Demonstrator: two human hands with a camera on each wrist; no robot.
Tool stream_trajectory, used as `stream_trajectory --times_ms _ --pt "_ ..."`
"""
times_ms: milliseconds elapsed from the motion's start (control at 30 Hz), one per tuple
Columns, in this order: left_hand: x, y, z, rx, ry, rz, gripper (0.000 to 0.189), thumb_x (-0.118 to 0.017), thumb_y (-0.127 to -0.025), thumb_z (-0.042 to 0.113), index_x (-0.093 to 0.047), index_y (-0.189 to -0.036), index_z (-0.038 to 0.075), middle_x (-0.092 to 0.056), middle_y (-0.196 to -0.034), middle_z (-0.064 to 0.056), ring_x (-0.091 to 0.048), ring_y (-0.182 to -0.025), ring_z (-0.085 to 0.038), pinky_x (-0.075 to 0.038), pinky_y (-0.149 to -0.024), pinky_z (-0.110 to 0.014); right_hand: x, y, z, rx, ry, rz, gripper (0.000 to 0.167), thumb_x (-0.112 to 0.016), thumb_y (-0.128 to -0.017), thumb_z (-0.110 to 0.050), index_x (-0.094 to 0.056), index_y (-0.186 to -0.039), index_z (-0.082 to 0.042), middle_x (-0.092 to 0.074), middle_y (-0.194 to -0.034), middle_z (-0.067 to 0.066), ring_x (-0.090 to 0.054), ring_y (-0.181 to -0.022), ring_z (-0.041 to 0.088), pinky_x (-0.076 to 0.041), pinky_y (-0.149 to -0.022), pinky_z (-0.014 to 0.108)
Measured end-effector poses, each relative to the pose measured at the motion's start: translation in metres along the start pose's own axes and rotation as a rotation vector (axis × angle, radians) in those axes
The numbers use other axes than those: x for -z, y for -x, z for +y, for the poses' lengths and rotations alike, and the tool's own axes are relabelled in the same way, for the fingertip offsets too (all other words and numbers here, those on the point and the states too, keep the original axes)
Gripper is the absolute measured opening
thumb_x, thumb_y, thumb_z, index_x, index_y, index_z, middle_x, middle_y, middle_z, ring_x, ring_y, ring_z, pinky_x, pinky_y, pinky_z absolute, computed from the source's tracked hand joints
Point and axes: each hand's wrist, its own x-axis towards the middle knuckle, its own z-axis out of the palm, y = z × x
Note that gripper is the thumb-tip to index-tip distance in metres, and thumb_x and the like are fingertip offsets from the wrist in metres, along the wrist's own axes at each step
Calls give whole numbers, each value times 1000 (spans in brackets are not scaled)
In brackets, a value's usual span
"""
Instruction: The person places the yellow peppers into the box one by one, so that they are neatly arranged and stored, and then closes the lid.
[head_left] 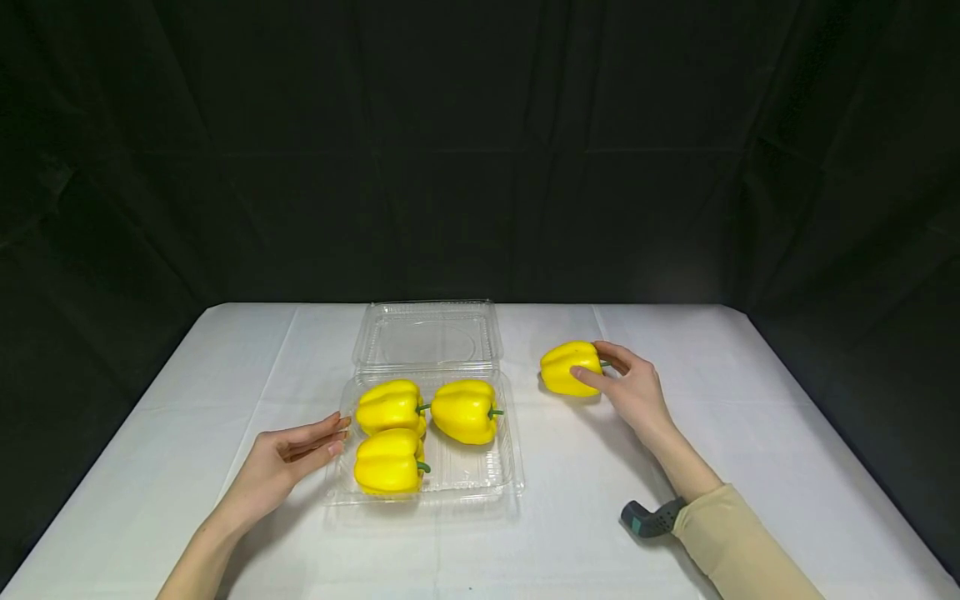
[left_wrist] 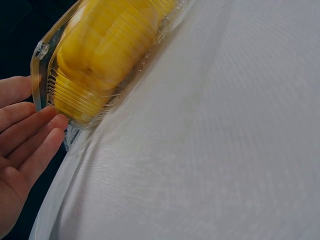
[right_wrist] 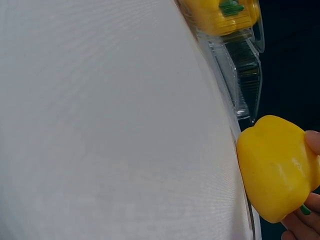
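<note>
My right hand (head_left: 633, 392) holds a yellow bell pepper (head_left: 568, 369) at the table's right side, thumb on its near side and fingers by its stem end. In the right wrist view this bell pepper (right_wrist: 275, 167) looks close to the cloth; whether it touches is unclear. On the left stands a clear plastic clamshell container (head_left: 468, 477), its lid (head_left: 427, 329) folded back. Three more yellow bell peppers (head_left: 390, 461) lie inside, two on the left, one at back right. My left hand (head_left: 281, 467) touches the container's left rim with nearly straight fingers (left_wrist: 30, 130).
A white cloth (head_left: 600, 542) covers the table. Black curtains (head_left: 480, 150) hang behind and along both sides. The container's front right part holds no pepper. A dark wrist device (head_left: 651, 518) sits at my right sleeve (head_left: 738, 537).
</note>
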Motion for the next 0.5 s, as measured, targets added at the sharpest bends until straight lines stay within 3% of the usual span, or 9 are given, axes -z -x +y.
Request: stream_trajectory --times_ms 500 --pt "0 0 0 0 7 -1 52 -73 -93 26 -59 -138 3 -66 -132 -8 -67 -111 -5 -52 -92 -15 0 2 -4 -15 8 26 77 -78 -85 -45 -50 -144 -5 -51 -148 17 -41 -140 35 -41 -113 50"
